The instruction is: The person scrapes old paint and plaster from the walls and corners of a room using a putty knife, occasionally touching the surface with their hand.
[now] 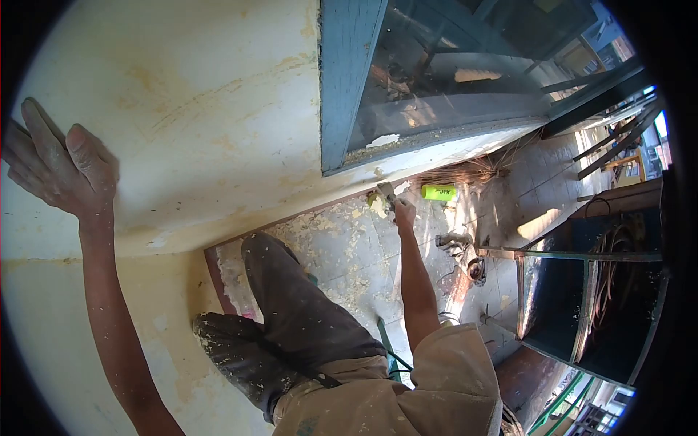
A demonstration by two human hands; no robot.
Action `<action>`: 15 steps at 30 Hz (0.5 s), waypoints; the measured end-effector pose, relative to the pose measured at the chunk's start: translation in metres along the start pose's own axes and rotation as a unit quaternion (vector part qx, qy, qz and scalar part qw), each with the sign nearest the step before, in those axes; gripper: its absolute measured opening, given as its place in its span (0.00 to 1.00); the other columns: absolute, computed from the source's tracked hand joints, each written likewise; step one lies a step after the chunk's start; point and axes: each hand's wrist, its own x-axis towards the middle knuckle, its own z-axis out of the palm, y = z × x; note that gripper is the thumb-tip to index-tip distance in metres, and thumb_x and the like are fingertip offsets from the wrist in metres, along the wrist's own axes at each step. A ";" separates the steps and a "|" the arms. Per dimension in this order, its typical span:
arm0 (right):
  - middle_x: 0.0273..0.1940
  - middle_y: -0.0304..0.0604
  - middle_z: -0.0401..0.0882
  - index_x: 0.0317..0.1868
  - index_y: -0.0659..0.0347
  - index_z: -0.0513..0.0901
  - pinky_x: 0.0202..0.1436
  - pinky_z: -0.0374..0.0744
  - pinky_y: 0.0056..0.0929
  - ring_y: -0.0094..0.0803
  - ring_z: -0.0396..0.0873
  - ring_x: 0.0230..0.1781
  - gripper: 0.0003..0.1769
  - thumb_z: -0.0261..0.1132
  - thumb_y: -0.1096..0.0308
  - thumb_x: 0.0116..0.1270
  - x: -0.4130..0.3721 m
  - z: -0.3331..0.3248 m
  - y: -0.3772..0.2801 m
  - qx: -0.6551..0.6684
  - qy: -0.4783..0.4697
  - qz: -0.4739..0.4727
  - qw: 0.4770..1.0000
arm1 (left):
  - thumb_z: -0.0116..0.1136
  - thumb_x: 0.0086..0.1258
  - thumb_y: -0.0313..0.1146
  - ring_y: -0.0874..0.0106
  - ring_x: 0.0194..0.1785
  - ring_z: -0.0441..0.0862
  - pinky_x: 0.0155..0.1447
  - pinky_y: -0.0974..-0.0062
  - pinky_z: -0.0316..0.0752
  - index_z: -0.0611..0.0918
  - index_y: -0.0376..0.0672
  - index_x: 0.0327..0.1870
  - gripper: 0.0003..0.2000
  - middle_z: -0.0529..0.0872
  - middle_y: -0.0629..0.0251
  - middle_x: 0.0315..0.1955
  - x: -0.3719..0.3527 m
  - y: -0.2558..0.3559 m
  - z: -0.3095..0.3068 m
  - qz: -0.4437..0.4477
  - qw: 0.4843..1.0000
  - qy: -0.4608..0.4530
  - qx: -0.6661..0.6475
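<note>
My left hand (69, 171) lies flat against the yellowed white wall (211, 94), fingers stretched and thumb apart. My right hand (404, 212) is closed around the handle of a scraper (386, 191). Its blade points up toward the lower part of the wall, just below the blue window frame (351, 80). Beside the blade is a pale yellow patch of paint flakes (377, 206). A bright yellow-green cylinder (438, 192) with dark lettering lies on the floor to the right of this hand.
Paint chips are scattered over the tiled floor (342, 254). A bundle of thin sticks (465, 172) lies along the wall's foot. To the right stand a dark open shelf unit (552, 305) and a crumpled cloth-like item (459, 251). A green metal bar (383, 334) is beside my legs.
</note>
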 end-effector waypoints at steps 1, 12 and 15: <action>0.25 0.40 0.79 0.43 0.63 0.83 0.15 0.68 0.29 0.26 0.73 0.15 0.17 0.64 0.60 0.59 -0.016 -0.010 -0.005 0.015 -0.023 -0.033 0.999 | 0.40 0.75 0.31 0.39 0.57 0.69 0.52 0.49 0.65 0.68 0.25 0.59 0.19 0.69 0.30 0.55 0.000 0.001 0.000 -0.002 1.000 -0.003 -0.003; 0.28 0.25 0.73 0.52 0.56 0.82 0.28 0.58 0.14 0.12 0.61 0.25 0.21 0.70 0.63 0.56 -0.028 -0.083 -0.012 0.186 -0.192 -0.094 0.959 | 0.34 0.77 0.37 0.39 0.59 0.67 0.60 0.48 0.60 0.68 0.25 0.59 0.22 0.66 0.31 0.59 0.004 0.006 -0.004 -0.015 1.000 -0.012 -0.017; 0.24 0.23 0.69 0.48 0.55 0.84 0.26 0.57 0.14 0.12 0.59 0.23 0.19 0.69 0.60 0.57 -0.012 -0.082 -0.022 0.140 -0.190 -0.111 0.965 | 0.31 0.77 0.40 0.40 0.57 0.68 0.59 0.49 0.60 0.69 0.24 0.58 0.24 0.69 0.33 0.56 0.003 0.005 -0.002 -0.014 1.000 -0.004 -0.005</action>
